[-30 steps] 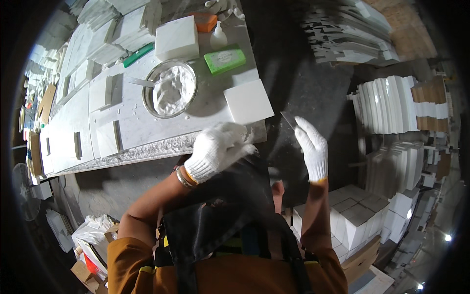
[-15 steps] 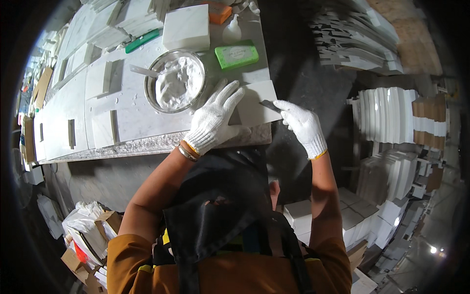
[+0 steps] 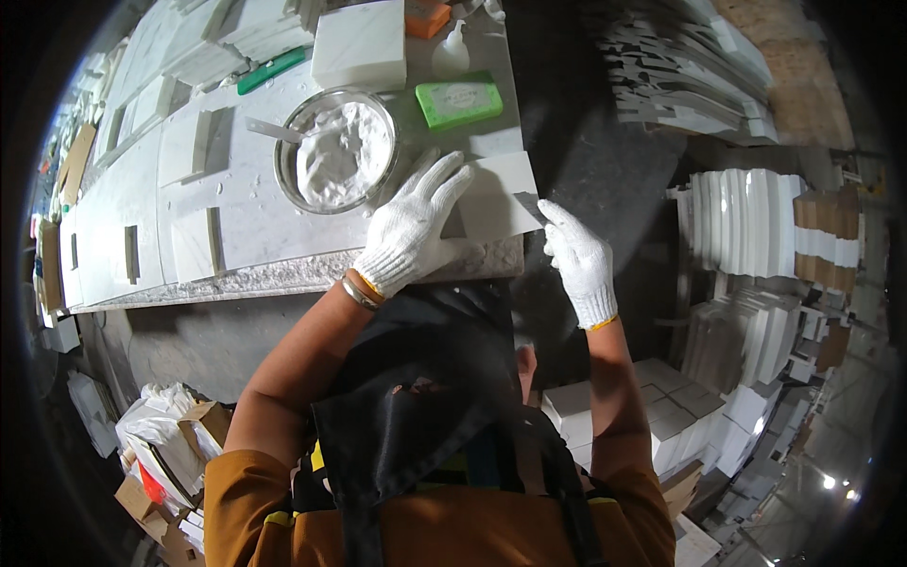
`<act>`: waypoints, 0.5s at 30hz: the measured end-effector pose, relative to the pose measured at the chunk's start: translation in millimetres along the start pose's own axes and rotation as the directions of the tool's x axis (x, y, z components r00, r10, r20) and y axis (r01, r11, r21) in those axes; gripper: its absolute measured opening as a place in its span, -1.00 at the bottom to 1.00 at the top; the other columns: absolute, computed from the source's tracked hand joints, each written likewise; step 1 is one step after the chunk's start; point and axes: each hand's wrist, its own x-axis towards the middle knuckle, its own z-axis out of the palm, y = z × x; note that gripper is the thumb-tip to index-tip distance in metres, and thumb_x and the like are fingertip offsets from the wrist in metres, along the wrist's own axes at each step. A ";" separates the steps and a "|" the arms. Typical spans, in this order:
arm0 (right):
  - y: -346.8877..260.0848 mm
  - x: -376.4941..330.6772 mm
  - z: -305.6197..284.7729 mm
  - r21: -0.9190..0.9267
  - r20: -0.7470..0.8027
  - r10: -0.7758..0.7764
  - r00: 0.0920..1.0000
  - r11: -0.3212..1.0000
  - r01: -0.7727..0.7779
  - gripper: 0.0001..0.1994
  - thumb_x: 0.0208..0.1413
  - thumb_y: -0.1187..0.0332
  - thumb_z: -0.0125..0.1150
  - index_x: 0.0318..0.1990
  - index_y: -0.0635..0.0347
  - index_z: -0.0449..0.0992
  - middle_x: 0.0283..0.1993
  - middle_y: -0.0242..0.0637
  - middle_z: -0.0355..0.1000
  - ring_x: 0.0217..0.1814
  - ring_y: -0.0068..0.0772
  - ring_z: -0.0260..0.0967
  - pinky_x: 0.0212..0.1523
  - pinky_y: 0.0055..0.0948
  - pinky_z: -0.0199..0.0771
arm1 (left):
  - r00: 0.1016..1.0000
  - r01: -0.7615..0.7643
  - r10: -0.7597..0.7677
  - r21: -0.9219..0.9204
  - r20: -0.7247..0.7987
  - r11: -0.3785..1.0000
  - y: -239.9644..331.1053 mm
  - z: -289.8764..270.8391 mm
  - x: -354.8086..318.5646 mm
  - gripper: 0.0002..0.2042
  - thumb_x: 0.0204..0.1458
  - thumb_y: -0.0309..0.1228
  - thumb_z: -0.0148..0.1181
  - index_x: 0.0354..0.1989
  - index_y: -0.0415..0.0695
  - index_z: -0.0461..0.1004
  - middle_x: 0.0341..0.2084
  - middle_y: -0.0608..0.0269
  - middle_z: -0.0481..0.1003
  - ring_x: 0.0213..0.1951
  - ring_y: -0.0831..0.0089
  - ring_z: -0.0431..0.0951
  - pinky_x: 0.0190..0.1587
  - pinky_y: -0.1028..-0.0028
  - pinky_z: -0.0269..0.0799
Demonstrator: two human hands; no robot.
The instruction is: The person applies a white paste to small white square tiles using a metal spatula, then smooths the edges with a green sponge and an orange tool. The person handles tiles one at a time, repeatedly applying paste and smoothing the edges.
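Observation:
A thin white tile (image 3: 499, 197) lies at the right edge of the stone worktop. My left hand (image 3: 414, 217), in a white knit glove, rests flat with its fingers stretched out against the tile's left side. Also gloved, my right hand (image 3: 578, 253) grips a scraper with a flat dark blade (image 3: 531, 208), which meets the tile's right edge; the handle is hidden in my fingers. Just beyond my left hand stands a clear bowl (image 3: 281, 156) of white paste (image 3: 342, 156), with a pale stirring stick (image 3: 269, 129) leaning in it.
A green box (image 3: 460, 101), a white squeeze bottle (image 3: 452, 55), a stack of white tiles (image 3: 359, 47) and a green-handled tool (image 3: 271, 71) lie farther back. Small tile pieces (image 3: 196, 241) sit at the left. Stacked white slabs (image 3: 742, 222) stand right of the worktop.
My right hand and the blade have shifted slightly right and toward me, over the tile's edge. My left hand stays in the same place on the tile.

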 end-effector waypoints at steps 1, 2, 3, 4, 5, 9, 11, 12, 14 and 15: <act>-1.0 -1.8 4.7 0.025 -0.014 0.018 1.000 1.000 -0.017 -0.68 0.20 0.48 0.08 0.09 0.08 0.56 -0.34 -0.30 0.56 -0.49 -0.61 0.41 -0.44 -0.56 0.46 | 1.000 -0.001 0.001 0.010 0.000 1.000 -0.3 0.4 -0.4 -0.16 -0.28 -0.15 0.48 0.25 -0.14 0.28 0.31 0.07 0.23 0.36 0.01 0.16 0.31 0.16 0.22; -2.8 -3.3 8.9 0.051 -0.028 0.035 0.999 0.998 -0.034 -0.68 0.20 0.48 0.08 0.09 0.07 0.56 -0.36 -0.31 0.55 -0.49 -0.62 0.40 -0.44 -0.56 0.46 | 1.000 -0.001 0.001 0.020 0.001 1.000 -0.9 0.9 -1.1 -0.16 -0.28 -0.15 0.48 0.25 -0.14 0.29 0.31 0.07 0.23 0.36 0.01 0.16 0.31 0.16 0.22; -6.0 -4.5 11.9 0.008 -0.011 0.084 0.996 0.996 -0.084 -0.68 0.20 0.48 0.07 0.09 0.10 0.56 -0.28 -0.25 0.58 -0.47 -0.62 0.44 -0.42 -0.57 0.48 | 1.000 -0.002 0.002 0.032 0.002 1.000 -1.4 1.5 -1.8 -0.17 -0.28 -0.16 0.48 0.25 -0.14 0.29 0.31 0.07 0.22 0.36 0.01 0.16 0.31 0.16 0.22; -10.9 -5.7 18.9 0.081 -0.003 0.021 1.000 0.996 -0.021 -0.69 0.21 0.48 0.08 0.08 0.14 0.56 -0.19 -0.19 0.60 -0.41 -0.60 0.48 -0.39 -0.57 0.50 | 1.000 -0.003 0.003 0.031 -0.001 1.000 -1.2 1.4 -2.0 -0.17 -0.28 -0.16 0.48 0.26 -0.14 0.29 0.31 0.08 0.22 0.36 0.01 0.15 0.31 0.17 0.22; -14.4 -8.5 29.4 0.061 0.027 -0.044 0.999 0.997 0.042 -0.70 0.21 0.47 0.09 0.08 0.15 0.55 -0.14 -0.17 0.59 -0.37 -0.59 0.50 -0.38 -0.56 0.50 | 1.000 -0.003 0.003 0.032 -0.003 0.999 -0.7 0.8 -2.1 -0.17 -0.29 -0.17 0.48 0.26 -0.14 0.29 0.32 0.09 0.22 0.37 0.02 0.15 0.31 0.17 0.22; -22.9 -12.0 36.1 0.171 0.056 -0.002 0.998 0.985 -0.007 -0.69 0.21 0.48 0.10 0.10 0.12 0.55 -0.14 -0.30 0.60 -0.37 -0.66 0.45 -0.37 -0.62 0.47 | 1.000 0.012 -0.012 -0.013 0.009 1.000 0.1 0.0 0.0 -0.16 -0.30 -0.19 0.49 0.26 -0.13 0.29 0.32 0.11 0.22 0.37 0.03 0.16 0.32 0.17 0.22; -20.7 -8.5 22.0 0.236 0.006 0.095 0.995 0.967 -0.093 -0.67 0.21 0.49 0.09 0.12 0.09 0.54 -0.21 -0.37 0.57 -0.41 -0.73 0.35 -0.40 -0.67 0.41 | 1.000 0.017 -0.017 -0.006 0.015 1.000 -1.7 -1.2 -1.6 -0.16 -0.31 -0.20 0.49 0.26 -0.13 0.29 0.32 0.11 0.22 0.37 0.04 0.15 0.32 0.17 0.22; -16.2 -4.1 11.0 0.297 -0.004 0.152 0.988 0.944 -0.144 -0.67 0.22 0.49 0.10 0.14 0.17 0.52 -0.21 -0.40 0.54 -0.38 -0.76 0.33 -0.42 -0.73 0.33 | 1.000 0.017 -0.017 -0.007 0.020 1.000 -1.5 -1.5 -2.1 -0.16 -0.31 -0.20 0.49 0.26 -0.12 0.29 0.32 0.11 0.22 0.37 0.04 0.15 0.32 0.17 0.21; -12.4 6.6 -0.6 0.302 -0.002 0.161 0.987 0.941 -0.153 -0.67 0.22 0.45 0.12 0.13 0.09 0.54 -0.23 -0.40 0.56 -0.41 -0.74 0.34 -0.43 -0.68 0.37 | 1.000 0.020 -0.020 0.007 0.006 1.000 -1.6 -1.9 -3.5 -0.17 -0.31 -0.21 0.49 0.25 -0.12 0.30 0.32 0.11 0.22 0.37 0.05 0.15 0.32 0.18 0.22; -15.5 12.7 -3.1 0.203 0.011 0.174 0.985 0.964 -0.172 -0.68 0.22 0.45 0.11 0.12 0.09 0.55 -0.26 -0.41 0.56 -0.41 -0.74 0.34 -0.43 -0.67 0.36 | 1.000 0.013 -0.013 0.008 -0.004 1.000 -1.4 -0.8 -1.8 -0.18 -0.31 -0.21 0.49 0.25 -0.12 0.31 0.32 0.11 0.22 0.37 0.06 0.16 0.32 0.18 0.22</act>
